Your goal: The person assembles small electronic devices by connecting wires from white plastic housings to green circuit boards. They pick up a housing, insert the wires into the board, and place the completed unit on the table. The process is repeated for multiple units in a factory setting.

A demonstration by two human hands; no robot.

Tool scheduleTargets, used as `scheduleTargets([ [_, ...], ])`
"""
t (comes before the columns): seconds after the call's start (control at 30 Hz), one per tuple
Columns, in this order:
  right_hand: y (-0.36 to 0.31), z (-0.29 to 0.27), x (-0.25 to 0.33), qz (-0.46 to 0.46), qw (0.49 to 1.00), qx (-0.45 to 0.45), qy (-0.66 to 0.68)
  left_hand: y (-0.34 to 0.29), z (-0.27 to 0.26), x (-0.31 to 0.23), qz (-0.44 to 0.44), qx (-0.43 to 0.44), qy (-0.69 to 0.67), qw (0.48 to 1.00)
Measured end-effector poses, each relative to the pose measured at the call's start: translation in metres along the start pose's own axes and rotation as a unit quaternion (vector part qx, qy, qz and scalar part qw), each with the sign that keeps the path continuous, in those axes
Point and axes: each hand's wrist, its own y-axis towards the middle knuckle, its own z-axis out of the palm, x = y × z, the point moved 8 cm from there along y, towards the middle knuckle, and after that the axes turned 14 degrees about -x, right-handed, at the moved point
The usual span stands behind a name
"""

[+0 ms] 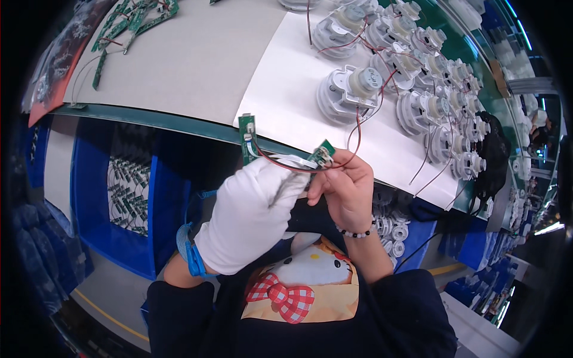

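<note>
My left hand (248, 200), in a white glove with a blue wrist strap (194, 256), is closed at the lower end of a narrow green circuit board (246, 130) that stands up past its fingers. Bare, with a beaded bracelet at the wrist, my right hand (349, 188) pinches a smaller green circuit board (324, 153) between thumb and finger. White wires (292, 160) run between the two boards. A dark red wire curves across them toward the right hand and on up to a white motor unit (351, 89) on the table. The gloved fingertips are partly hidden.
Many white motor units (424, 107) with trailing wires stand in rows on the white sheet (280, 77) at the right. More circuit boards (134, 21) lie at the far left of the table. Below its green edge (149, 122), a blue bin (152, 209) holds several boards.
</note>
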Motion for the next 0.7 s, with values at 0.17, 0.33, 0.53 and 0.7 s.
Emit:
scheduleTargets([
  [0.17, 0.002, -0.016, 0.049, -0.092, 0.913, -0.027, -0.395, 0.001, -0.009, 0.017, -0.042, -0.029, 0.0, 0.999],
  [0.33, 0.0, 0.031, 0.084, -0.48, 0.48, 0.231, -0.697, 0.008, -0.006, 0.018, -0.053, -0.003, -0.019, 0.998],
  [0.53, -0.001, 0.04, 0.052, -0.5, 0.28, 0.425, -0.7, 0.009, -0.016, -0.007, 0.096, -0.012, 0.061, 0.993],
  [0.7, -0.003, 0.045, 0.06, -0.55, 0.335, 0.422, -0.638, -0.001, -0.007, 0.009, 0.11, -0.005, -0.01, 0.994],
])
